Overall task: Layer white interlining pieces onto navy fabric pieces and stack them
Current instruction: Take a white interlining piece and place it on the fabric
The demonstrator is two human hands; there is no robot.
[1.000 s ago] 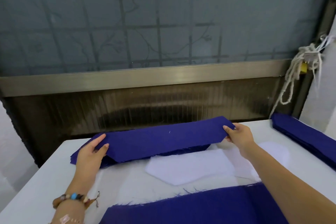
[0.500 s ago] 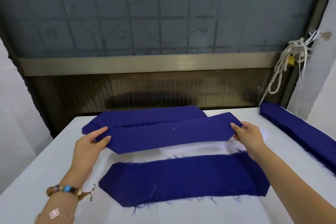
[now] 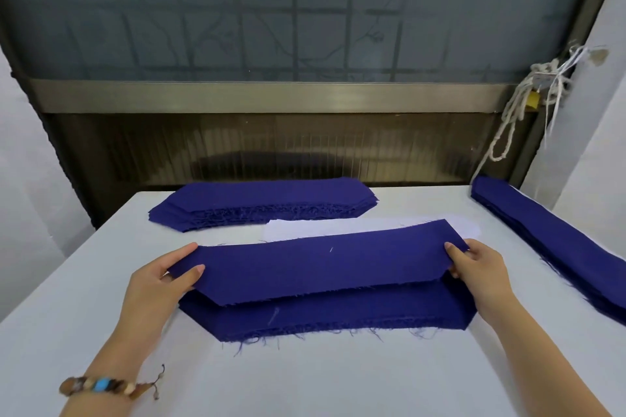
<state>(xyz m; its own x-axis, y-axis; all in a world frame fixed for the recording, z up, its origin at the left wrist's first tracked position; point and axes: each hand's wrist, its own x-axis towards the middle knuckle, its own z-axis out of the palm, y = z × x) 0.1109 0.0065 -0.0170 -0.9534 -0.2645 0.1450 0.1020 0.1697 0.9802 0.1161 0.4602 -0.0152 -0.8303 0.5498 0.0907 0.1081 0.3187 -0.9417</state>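
Navy piece has come forward from the far pile and is now mid-frame over the near stack. Left hand and right hand pinch its ends. Interlining lies just behind, so stacking looks imminent.

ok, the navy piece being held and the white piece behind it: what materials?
The navy piece: woven cloth by the look, matte; loose threads fray from its cut lower edge. The white piece: thin, flat, matte sheet with clean edges, no fraying seen; probably nonwoven interlining, not certain.
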